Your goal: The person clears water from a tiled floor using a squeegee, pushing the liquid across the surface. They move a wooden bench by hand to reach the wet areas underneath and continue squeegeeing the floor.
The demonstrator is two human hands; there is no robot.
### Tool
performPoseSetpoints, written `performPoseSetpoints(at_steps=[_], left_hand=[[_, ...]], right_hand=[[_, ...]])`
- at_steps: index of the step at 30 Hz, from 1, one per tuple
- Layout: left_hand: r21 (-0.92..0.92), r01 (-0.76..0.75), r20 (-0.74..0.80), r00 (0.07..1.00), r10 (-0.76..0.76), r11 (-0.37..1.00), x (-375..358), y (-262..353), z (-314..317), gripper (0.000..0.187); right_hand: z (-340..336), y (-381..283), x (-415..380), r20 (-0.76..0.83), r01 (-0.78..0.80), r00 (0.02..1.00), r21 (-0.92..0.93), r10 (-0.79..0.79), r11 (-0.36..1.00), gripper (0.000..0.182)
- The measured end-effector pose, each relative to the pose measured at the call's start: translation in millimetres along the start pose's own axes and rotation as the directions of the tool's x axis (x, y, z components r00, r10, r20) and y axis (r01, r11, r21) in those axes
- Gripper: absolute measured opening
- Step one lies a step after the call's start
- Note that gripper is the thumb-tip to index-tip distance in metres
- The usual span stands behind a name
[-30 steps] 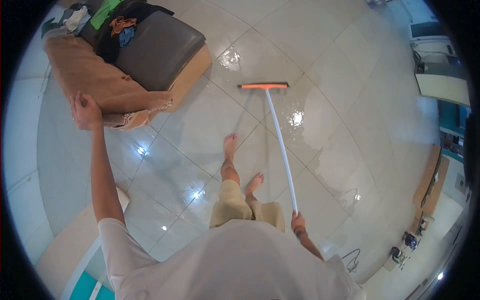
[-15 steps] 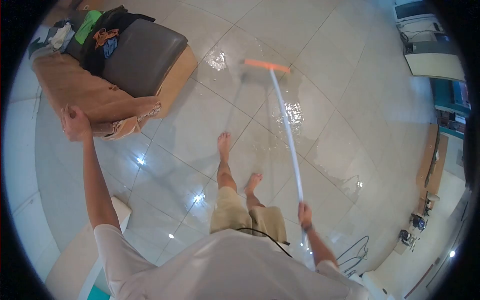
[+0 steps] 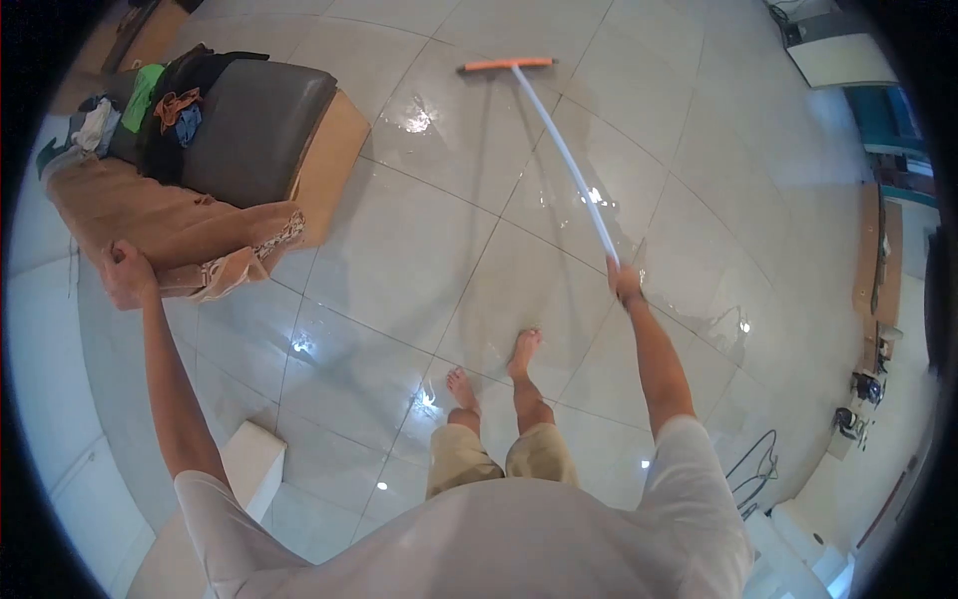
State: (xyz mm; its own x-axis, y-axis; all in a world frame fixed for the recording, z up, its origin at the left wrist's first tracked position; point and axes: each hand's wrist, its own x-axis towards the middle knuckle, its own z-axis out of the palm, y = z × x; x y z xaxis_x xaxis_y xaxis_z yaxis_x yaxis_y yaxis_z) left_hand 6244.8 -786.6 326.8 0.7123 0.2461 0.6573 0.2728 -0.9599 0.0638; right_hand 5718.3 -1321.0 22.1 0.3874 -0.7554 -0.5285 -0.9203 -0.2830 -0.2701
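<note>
My right hand (image 3: 626, 283) is closed around the pale handle of a floor squeegee (image 3: 571, 158). The arm is stretched forward, and the squeegee's orange head (image 3: 509, 64) is on the wet tiled floor ahead of me. To the left, my left hand (image 3: 130, 276) is raised with curled fingers, in front of the brown cloth (image 3: 150, 222) draped over the sofa's arm. Whether it grips the cloth or anything else cannot be made out. Both bare feet stand on the tiles below me.
A dark-cushioned sofa (image 3: 254, 130) with clothes piled on it stands at left. Shiny water (image 3: 594, 200) lies across the tiles. A white box-shaped piece (image 3: 257, 459) is at lower left. A looped hose or cable (image 3: 760, 461) and a counter line the right side.
My right hand and the squeegee have moved forward, pushing the orange head farther away. My feet have changed places in a step. The left hand stays near the sofa arm.
</note>
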Motion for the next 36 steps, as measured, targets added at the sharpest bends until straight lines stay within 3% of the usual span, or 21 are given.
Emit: performPoseSetpoints(at_steps=[1,6,9,11,12,15,16,18,22,25,26,27,28,29,30,31,32,34,36], left_hand=[[-0.015,-0.016,-0.008,1.000,0.016,1.000,0.7,-3.8,4.6,0.032],[-0.070,-0.099,-0.020,0.995,0.098,0.993,2.7,-9.2,9.7,0.033],[-0.040,-0.089,0.067,0.994,0.092,0.995,4.0,-12.5,10.9,0.036],[-0.043,-0.268,-0.043,0.963,0.267,0.962,10.2,-25.7,25.6,0.045],[-0.050,-0.270,-0.037,0.963,0.268,0.962,12.1,-30.8,30.4,0.045],[-0.020,-0.306,-0.007,0.952,0.306,0.952,17.0,-33.8,35.5,0.052],[-0.015,-0.297,0.006,0.955,0.298,0.955,16.2,-33.9,34.2,0.053],[-0.005,-0.299,0.019,0.954,0.299,0.954,16.7,-35.2,35.4,0.054],[0.023,-0.340,0.026,0.940,0.339,0.940,18.6,-40.0,40.2,0.054],[0.024,-0.339,0.039,0.940,0.338,0.940,17.1,-39.3,37.2,0.054],[0.027,-0.340,0.054,0.940,0.338,0.940,17.6,-38.3,34.3,0.054],[0.032,-0.339,0.043,0.940,0.337,0.940,17.6,-37.7,29.5,0.054],[0.014,-0.302,0.085,0.950,0.299,0.953,16.3,-35.2,26.0,0.053],[-0.001,-0.277,0.138,0.952,0.274,0.961,15.6,-30.9,24.8,0.052],[0.003,-0.284,0.137,0.950,0.281,0.959,11.7,-25.3,20.1,0.052],[0.019,-0.267,0.145,0.954,0.262,0.964,7.3,-20.3,11.3,0.051],[0.035,-0.250,0.151,0.958,0.242,0.968,7.1,-17.2,6.0,0.051],[0.060,-0.246,0.144,0.961,0.235,0.967,14.2,-22.5,13.7,0.051],[0.083,-0.243,0.158,0.961,0.228,0.966,12.7,-30.1,19.2,0.050]], right_hand=[[5.4,41.7,-41.5,0.053,-0.092,0.994,-0.033,0.094,0.995,0.059],[6.6,164.5,-297.4,0.076,-0.224,0.969,-0.125,0.235,0.966,0.050],[-4.0,202.7,-432.3,0.172,-0.412,0.871,-0.254,0.460,0.875,0.050],[-0.5,238.7,-522.1,0.096,-0.390,0.902,-0.239,0.422,0.889,0.049],[-2.0,246.3,-557.7,0.189,-0.493,0.824,-0.222,0.533,0.841,0.049],[-19.9,224.3,-637.7,0.170,-0.524,0.826,-0.120,0.537,0.843,0.053],[-9.5,241.4,-653.8,0.197,-0.548,0.788,-0.207,0.583,0.810,0.053],[-10.2,235.3,-655.6,0.243,-0.621,0.740,-0.111,0.627,0.776,0.052],[6.5,223.5,-535.9,0.121,-0.518,0.854,0.099,0.507,0.849,0.051],[-11.2,163.4,-360.0,0.017,-0.343,0.938,0.194,0.347,0.919,0.051],[-10.3,160.2,-292.1,0.051,-0.270,0.963,0.204,0.265,0.941,0.050],[7.3,166.8,-214.3,-0.043,-0.206,0.975,0.189,0.218,0.960,0.049],[19.3,179.3,-136.4,-0.038,-0.097,0.994,0.172,0.105,0.980,0.050],[-12.7,122.8,-83.7,-0.094,-0.082,0.991,0.154,0.097,0.985,0.051],[-31.6,90.5,-23.6,-0.032,-0.161,0.985,0.146,0.167,0.976,0.053],[-46.0,65.1,25.6,-0.117,-0.078,0.989,0.101,0.090,0.992,0.056],[-51.6,48.9,76.3,-0.130,-0.090,0.987,0.032,0.094,0.995,0.059],[-76.7,8.6,108.4,-0.052,-0.248,0.967,0.036,0.250,0.968,0.063],[-80.3,12.8,98.0,-0.055,-0.239,0.969,0.016,0.239,0.971,0.064]])
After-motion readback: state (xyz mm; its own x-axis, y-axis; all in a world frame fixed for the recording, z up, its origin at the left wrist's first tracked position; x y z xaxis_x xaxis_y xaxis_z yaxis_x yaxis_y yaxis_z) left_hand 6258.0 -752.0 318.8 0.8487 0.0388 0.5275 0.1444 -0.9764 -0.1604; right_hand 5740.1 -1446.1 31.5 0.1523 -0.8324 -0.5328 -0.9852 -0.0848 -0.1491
